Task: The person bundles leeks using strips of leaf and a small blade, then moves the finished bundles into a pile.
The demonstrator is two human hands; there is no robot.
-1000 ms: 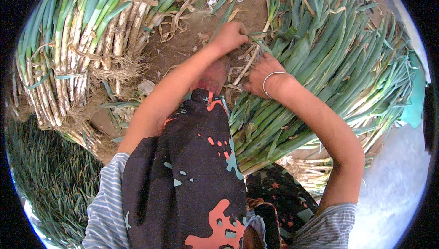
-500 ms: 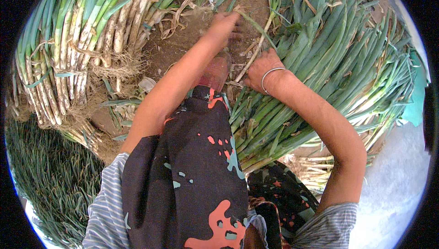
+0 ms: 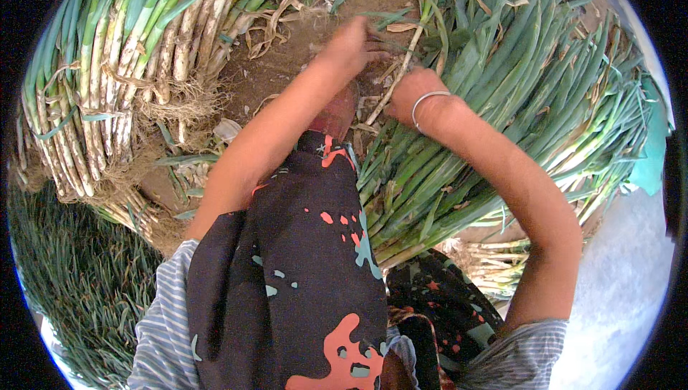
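Nearest the body, the right hand (image 3: 410, 93), a metal bangle (image 3: 427, 100) on its wrist, presses into the heap of green onions (image 3: 502, 125), fingers curled around a pale dry stalk (image 3: 401, 74) that runs up beyond the fingertips. Just left of it, the left hand (image 3: 355, 44) reaches out over the bare soil (image 3: 287, 67); its blurred fingers pinch at dry husk by the stalk, though the grip cannot be told for certain. Far left of both hands lie bundled onions (image 3: 107, 89) with white shafts and roots.
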